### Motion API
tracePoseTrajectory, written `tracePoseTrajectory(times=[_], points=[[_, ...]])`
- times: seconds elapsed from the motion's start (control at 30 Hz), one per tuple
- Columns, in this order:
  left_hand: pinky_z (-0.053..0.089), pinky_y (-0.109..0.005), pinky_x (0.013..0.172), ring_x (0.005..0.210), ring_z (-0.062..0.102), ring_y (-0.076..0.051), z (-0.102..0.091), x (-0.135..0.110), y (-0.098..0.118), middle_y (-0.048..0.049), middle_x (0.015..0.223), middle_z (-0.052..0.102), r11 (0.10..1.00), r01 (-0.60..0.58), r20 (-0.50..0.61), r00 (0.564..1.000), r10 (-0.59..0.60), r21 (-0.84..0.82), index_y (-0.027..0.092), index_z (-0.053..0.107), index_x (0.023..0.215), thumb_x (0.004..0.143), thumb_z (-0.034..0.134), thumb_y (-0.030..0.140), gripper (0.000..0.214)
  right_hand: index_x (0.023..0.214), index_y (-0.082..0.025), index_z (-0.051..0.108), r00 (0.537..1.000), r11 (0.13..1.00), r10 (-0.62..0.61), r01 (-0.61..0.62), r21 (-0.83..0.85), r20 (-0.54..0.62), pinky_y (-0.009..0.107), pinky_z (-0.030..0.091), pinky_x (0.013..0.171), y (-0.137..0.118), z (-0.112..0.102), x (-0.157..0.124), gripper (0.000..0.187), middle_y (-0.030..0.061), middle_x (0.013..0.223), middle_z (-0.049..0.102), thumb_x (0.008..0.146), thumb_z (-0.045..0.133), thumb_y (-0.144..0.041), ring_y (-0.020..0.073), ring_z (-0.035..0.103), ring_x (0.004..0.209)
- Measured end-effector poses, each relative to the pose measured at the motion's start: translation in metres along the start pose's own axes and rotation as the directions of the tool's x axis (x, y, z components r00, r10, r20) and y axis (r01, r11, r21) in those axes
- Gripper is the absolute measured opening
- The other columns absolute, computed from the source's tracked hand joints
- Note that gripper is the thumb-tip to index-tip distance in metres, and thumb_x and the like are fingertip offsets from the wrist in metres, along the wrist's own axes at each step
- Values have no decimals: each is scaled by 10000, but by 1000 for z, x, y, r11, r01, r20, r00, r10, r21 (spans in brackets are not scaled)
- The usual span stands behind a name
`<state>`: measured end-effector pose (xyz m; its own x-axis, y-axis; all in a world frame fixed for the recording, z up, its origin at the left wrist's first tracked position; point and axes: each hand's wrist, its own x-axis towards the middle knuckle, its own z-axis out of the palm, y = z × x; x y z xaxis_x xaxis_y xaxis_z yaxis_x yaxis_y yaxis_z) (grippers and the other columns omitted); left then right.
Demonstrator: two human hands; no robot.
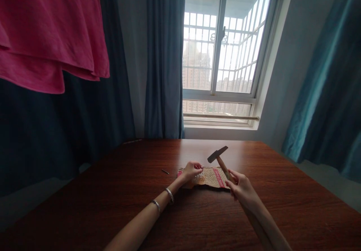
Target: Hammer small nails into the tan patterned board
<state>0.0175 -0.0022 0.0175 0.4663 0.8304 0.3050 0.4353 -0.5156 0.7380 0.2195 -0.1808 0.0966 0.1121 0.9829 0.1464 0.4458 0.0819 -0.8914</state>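
Note:
My right hand (239,187) is wrapped round the wooden handle of a hammer (219,157), whose dark metal head is raised a little above the table. My left hand (192,170) pinches a small nail, barely visible, at the left end of a flat patterned piece with pink stripes (212,177) lying on the brown wooden table (113,202). Two bracelets circle my left wrist. A loose nail (165,171) lies on the table just left of my left hand.
Beyond the table's far edge is a barred window (222,55) between blue curtains (165,63). A pink cloth (47,32) hangs at the upper left. Another teal curtain (329,85) hangs on the right.

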Motion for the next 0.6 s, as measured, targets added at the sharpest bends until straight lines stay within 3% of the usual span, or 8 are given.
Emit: tracePoseTrajectory(times=[0.13,0.23,0.3,0.43,0.6], points=[[461,-224,666,714,619,-152,0,-1,1,-40,776,712,1000,15,6,1000,-15,5,131,720,815,716,592,296,231,1175,-171,573,994,982,-93,102,-160,65,200,432,418,-18,12,-3,397,-17,627,611,799,482,-260,123,570,465],[464,-230,670,727,624,-158,0,-1,0,-44,793,714,1000,22,14,1000,-23,8,132,719,823,721,590,310,242,1137,-181,598,983,942,-178,180,-285,31,246,493,637,-24,17,1,361,45,810,694,800,472,-198,190,665,737],[464,-229,673,730,625,-158,1,0,-1,-44,799,715,1000,17,17,1000,-17,3,135,719,826,722,588,310,242,1140,-182,597,984,919,-174,179,-351,48,261,477,723,-26,19,3,370,71,889,709,792,472,-166,222,669,868],[461,-225,677,739,627,-156,1,0,-3,-37,804,716,1000,11,23,1000,-11,3,142,718,830,722,590,310,238,1266,-223,524,991,881,-123,129,-456,42,241,440,721,-31,23,2,487,79,919,718,795,452,-118,235,667,942],[457,-226,679,747,625,-159,2,0,-2,-34,795,713,999,31,21,999,-31,22,142,718,826,728,587,321,242,1334,-235,485,983,850,-182,160,-501,5,242,438,743,-39,28,-4,548,92,934,717,801,444,-111,230,665,931]])
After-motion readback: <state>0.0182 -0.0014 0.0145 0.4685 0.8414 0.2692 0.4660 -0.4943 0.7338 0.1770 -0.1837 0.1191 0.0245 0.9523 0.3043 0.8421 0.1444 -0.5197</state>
